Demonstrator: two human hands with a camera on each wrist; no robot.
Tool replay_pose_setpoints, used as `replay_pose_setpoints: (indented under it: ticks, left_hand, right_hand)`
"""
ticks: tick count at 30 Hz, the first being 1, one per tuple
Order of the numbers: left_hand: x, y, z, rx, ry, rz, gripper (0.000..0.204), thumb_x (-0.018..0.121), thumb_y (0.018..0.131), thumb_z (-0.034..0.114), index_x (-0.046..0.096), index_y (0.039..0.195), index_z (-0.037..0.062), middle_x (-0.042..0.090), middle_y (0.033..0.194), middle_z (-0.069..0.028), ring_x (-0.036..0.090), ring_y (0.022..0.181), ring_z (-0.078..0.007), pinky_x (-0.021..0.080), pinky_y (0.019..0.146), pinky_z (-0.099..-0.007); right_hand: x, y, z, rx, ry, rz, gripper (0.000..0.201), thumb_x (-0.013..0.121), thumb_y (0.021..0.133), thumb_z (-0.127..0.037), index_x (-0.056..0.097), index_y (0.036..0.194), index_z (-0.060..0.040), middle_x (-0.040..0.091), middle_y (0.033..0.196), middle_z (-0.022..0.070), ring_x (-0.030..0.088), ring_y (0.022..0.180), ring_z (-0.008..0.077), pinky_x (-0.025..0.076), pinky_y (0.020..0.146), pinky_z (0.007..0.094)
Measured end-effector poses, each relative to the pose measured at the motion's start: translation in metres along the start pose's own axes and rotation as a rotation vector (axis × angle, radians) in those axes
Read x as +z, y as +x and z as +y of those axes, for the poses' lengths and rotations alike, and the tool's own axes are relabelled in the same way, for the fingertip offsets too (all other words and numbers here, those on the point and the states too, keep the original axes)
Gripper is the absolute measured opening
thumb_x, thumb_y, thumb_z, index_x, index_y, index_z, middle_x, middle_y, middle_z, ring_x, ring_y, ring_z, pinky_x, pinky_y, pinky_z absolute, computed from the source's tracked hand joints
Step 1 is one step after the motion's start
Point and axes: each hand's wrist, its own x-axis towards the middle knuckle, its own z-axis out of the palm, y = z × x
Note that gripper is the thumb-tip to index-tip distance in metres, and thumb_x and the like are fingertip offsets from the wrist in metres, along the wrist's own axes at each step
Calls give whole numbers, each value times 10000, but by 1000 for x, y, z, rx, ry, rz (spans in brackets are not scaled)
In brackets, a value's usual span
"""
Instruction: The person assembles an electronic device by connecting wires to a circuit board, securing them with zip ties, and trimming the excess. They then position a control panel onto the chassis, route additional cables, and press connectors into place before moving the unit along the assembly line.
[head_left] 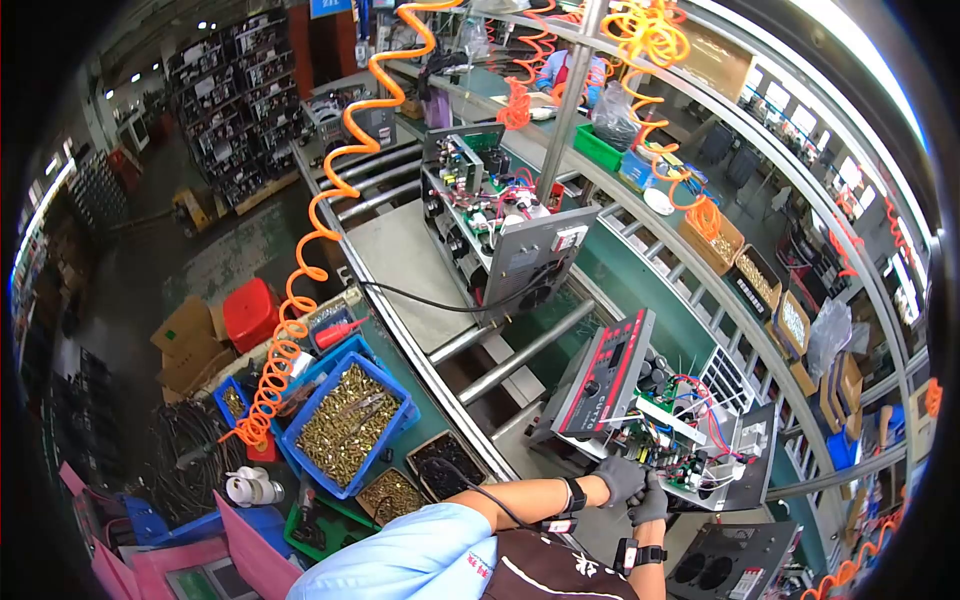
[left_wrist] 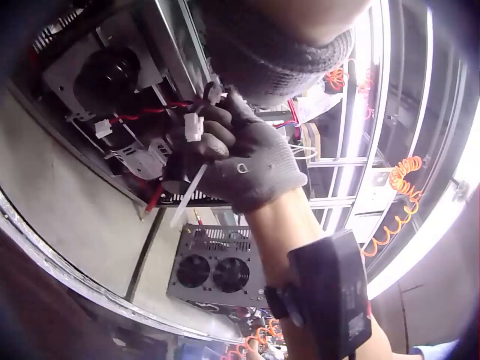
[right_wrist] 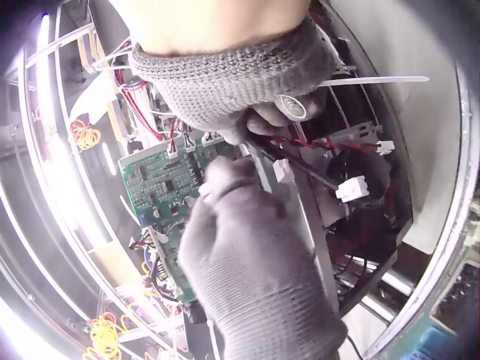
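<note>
In the head view, my gloved left hand (head_left: 622,480) and right hand (head_left: 650,500) meet at the front edge of an open machine chassis (head_left: 690,440). My right hand (right_wrist: 217,82), fingers curled, grips black-sleeved wires (right_wrist: 304,161) that end in a white connector (right_wrist: 352,189). A white cable tie (right_wrist: 382,80) sticks out beside this hand. Red-and-black twisted wires (right_wrist: 319,144) run close below its fingers. My left hand (right_wrist: 247,255) bends its fingers over the green circuit board (right_wrist: 161,184), fingertips near the right hand's; I cannot tell what they hold.
A second open chassis (head_left: 500,230) stands further up the roller line. Beside my left arm sit a blue bin of brass-coloured screws (head_left: 350,425) and a dark tray (head_left: 445,465). A unit with two fans (head_left: 715,570) is close by my right forearm. Orange coiled hose (head_left: 330,220) hangs at left.
</note>
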Motion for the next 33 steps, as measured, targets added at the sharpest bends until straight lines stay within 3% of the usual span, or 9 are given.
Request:
replay_pose_setpoints:
  ticks: [2, 5, 9, 11, 19, 23, 29, 30, 33]
  left_hand:
    - [4, 2, 4, 31, -100, 190, 202, 474, 795, 175, 558, 935, 55, 604, 891, -131, 613, 789, -274, 495, 634, -383]
    - [6, 12, 21, -54, -87, 102, 213, 494, 783, 190, 564, 937, 62, 613, 884, -136, 619, 781, -293, 497, 660, -386]
    - [7, 29, 36, -135, -296, 53, 220, 521, 771, 214, 602, 910, 64, 626, 889, -151, 621, 789, -300, 495, 661, -401]
    - [-8, 34, 42, -222, -419, -48, 235, 532, 766, 240, 641, 866, 58, 631, 891, -159, 622, 799, -298, 491, 666, -409]
    - [12, 39, 39, -211, -345, 91, 164, 538, 740, 141, 630, 849, 60, 629, 858, -153, 620, 795, -306, 493, 658, -394]
    - [14, 38, 45, -357, -375, 107, 155, 505, 774, 143, 615, 866, 86, 635, 842, -124, 627, 790, -284, 498, 639, -398]
    - [32, 45, 44, -331, -359, 138, 162, 502, 754, 131, 571, 886, 66, 616, 799, -152, 611, 759, -315, 480, 627, -419]
    - [36, 44, 44, -323, -350, 170, 186, 506, 741, 133, 579, 900, 68, 618, 821, -160, 609, 760, -321, 477, 633, -425]
    - [3, 27, 38, -310, -450, -59, 350, 558, 710, 243, 552, 954, -7, 595, 881, -239, 593, 845, -356, 475, 722, -415]
  right_hand:
    - [11, -13, -7, -7, -19, 106, 222, 473, 880, -326, 508, 755, -146, 509, 569, -44, 415, 386, 68, 275, 333, 201]
    - [-6, 2, 4, -48, 115, -40, 195, 473, 876, -287, 561, 883, -112, 606, 763, 23, 580, 648, 162, 466, 547, 271]
    - [-53, 20, 6, -195, 16, -154, 222, 495, 858, -262, 576, 953, -78, 619, 882, 55, 586, 818, 197, 472, 715, 325]
    - [-77, 26, 3, -873, -1820, 93, 249, 518, 836, -244, 577, 966, -40, 620, 897, 65, 583, 834, 214, 466, 748, 358]
    - [-52, 9, 15, -513, -728, 86, 242, 512, 822, -179, 579, 974, -2, 613, 923, 60, 560, 833, 160, 454, 698, 287]
    - [-61, 9, 29, -664, -539, -32, 229, 501, 812, -149, 608, 939, 9, 616, 874, 73, 547, 801, 134, 439, 668, 277]
    - [-59, -17, 19, -614, -836, 7, 317, 430, 801, -178, 581, 988, 29, 614, 917, 97, 545, 847, 166, 422, 745, 301]
    - [-65, -7, 28, -818, -935, -5, 320, 440, 798, -181, 585, 1006, 14, 609, 964, 109, 544, 882, 177, 418, 782, 305]
    - [-47, -31, 22, -753, -781, -46, 341, 480, 827, -245, 588, 1030, 7, 579, 1022, 80, 519, 957, 165, 418, 825, 285]
